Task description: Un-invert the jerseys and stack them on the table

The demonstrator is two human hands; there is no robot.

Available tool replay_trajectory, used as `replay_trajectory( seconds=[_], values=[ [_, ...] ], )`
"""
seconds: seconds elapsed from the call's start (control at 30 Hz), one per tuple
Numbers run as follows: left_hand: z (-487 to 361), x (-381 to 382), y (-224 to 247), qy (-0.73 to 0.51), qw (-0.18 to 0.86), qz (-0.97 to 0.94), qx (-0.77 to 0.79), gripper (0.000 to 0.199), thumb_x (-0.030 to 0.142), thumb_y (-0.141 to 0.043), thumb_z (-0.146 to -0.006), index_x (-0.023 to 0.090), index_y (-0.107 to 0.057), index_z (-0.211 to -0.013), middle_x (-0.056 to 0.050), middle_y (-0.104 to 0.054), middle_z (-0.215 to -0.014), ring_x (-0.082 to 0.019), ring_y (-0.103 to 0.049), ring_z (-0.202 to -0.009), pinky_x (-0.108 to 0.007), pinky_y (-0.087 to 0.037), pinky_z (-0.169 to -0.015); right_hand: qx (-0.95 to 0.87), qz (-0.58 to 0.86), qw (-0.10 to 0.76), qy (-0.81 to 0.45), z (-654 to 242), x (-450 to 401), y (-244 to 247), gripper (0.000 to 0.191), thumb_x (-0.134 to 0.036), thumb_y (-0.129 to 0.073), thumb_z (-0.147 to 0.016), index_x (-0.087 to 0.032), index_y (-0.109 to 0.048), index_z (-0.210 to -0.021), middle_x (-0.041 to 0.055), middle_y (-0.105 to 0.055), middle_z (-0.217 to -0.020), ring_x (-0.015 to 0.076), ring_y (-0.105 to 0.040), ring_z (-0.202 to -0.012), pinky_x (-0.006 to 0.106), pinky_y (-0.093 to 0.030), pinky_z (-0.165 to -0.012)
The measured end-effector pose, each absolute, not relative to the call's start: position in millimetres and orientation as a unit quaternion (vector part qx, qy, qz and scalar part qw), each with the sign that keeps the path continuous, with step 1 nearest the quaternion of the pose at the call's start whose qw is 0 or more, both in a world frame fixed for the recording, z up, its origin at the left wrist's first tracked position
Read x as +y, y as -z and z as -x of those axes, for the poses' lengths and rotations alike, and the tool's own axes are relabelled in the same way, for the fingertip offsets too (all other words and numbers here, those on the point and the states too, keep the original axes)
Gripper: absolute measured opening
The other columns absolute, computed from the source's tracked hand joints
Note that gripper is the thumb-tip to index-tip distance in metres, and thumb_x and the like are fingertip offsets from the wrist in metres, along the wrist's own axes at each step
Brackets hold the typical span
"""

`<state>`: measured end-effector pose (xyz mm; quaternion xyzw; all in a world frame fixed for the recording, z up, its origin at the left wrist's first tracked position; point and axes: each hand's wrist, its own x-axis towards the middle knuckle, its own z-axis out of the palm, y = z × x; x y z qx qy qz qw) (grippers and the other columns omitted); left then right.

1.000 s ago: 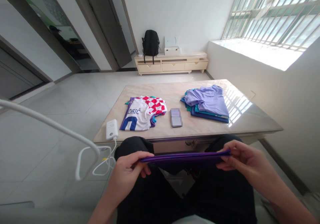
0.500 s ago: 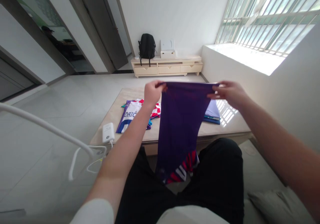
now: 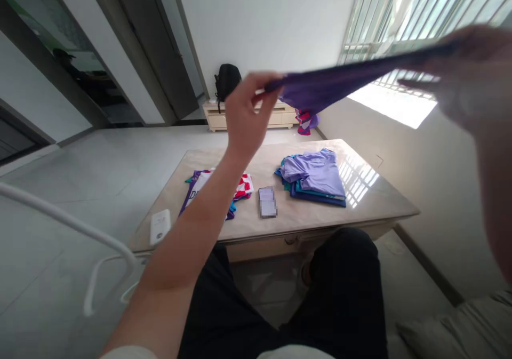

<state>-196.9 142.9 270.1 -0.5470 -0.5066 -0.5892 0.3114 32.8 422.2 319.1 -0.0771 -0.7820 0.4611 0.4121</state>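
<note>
Raised up and stretched between my two hands is a purple garment (image 3: 324, 86) with a red-and-white patterned end flung away from me. My left hand (image 3: 250, 111) pinches one corner of it between thumb and fingers. At the upper right, my right hand (image 3: 468, 76) grips the opposite corner, blurred by motion. Under the cloth, a stack of clothes (image 3: 316, 175), lavender on top with blue and teal below, lies on the table (image 3: 296, 223). Left of it are a phone (image 3: 268, 202) and a pile of patterned jerseys (image 3: 242, 188), partly covered by my left forearm.
A white power bank (image 3: 160, 226) lies near the table's left edge, with a white curved tube (image 3: 68, 217) beside it. Against the far wall stands a low cabinet (image 3: 216, 121) bearing a black backpack (image 3: 228, 84). A person (image 3: 66, 63) is visible through the left doorway.
Both hands have risen, the right one farther up and to the right. The purple garment has swung from hanging down to streaming forward, uncovering the phone and clothes stack.
</note>
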Motion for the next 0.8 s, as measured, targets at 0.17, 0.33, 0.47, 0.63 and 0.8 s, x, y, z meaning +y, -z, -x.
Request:
replay_trajectory(
  seconds=[0.17, 0.33, 0.47, 0.63, 0.8],
  values=[
    [160.3, 121.5, -106.8, 0.564, 0.102, 0.525, -0.629, 0.014, 0.018, -0.062, -0.095, 0.017, -0.071, -0.106, -0.008, -0.076, -0.112, -0.020, -0.070, -0.111, -0.038, -0.055, -0.104, -0.752, 0.119, 0.326, -0.561, -44.8, 394.6, -160.8, 0.036, -0.043, -0.094, -0.064, -0.023, -0.072, -0.085, 0.0042, -0.078, -0.103, 0.0262, -0.071, -0.105, 0.044, -0.056, -0.102],
    [100.4, 82.4, 11.5, 0.532, -0.100, 0.436, -0.719, 0.024, 0.009, -0.060, -0.088, 0.019, -0.076, -0.104, -0.006, -0.078, -0.108, -0.021, -0.071, -0.104, -0.036, -0.056, -0.098, -0.739, 0.254, 0.181, -0.597, -93.9, 368.3, -37.5, 0.052, -0.056, -0.090, -0.063, -0.016, -0.072, -0.091, 0.0081, -0.077, -0.092, 0.0267, -0.072, -0.091, 0.042, -0.059, -0.089],
    [64.5, 43.6, 24.2, 0.498, -0.228, 0.401, -0.734, 0.021, 0.018, -0.061, -0.090, 0.021, -0.078, -0.103, -0.003, -0.078, -0.092, -0.016, -0.070, -0.069, -0.027, -0.057, -0.071, -0.707, 0.301, 0.133, -0.626, -141.8, 343.9, -7.3, 0.047, -0.054, -0.088, -0.067, -0.017, -0.068, -0.089, 0.0081, -0.075, -0.085, 0.0264, -0.072, -0.084, 0.033, -0.059, -0.065],
    [68.6, 26.8, -5.3, 0.510, -0.298, 0.392, -0.705, 0.021, 0.030, -0.064, -0.092, 0.021, -0.078, -0.104, -0.004, -0.078, -0.090, -0.014, -0.069, -0.061, -0.024, -0.055, -0.061, -0.730, 0.313, 0.083, -0.602, -164.9, 339.1, -27.2, 0.042, -0.052, -0.087, -0.069, -0.019, -0.069, -0.088, -0.0001, -0.060, -0.056, 0.0159, -0.055, -0.047, 0.024, -0.037, -0.039],
    [160.6, 106.3, -41.1, 0.596, -0.228, 0.361, -0.680, 0.024, 0.030, -0.066, -0.090, 0.014, -0.074, -0.106, -0.007, -0.077, -0.082, -0.021, -0.075, -0.073, -0.027, -0.060, -0.062, -0.759, 0.276, 0.236, -0.540, -63.6, 386.2, -79.1, 0.039, -0.045, -0.089, -0.069, -0.018, -0.072, -0.092, 0.0029, -0.066, -0.058, 0.0155, -0.056, -0.047, 0.027, -0.044, -0.043]
  ],
)
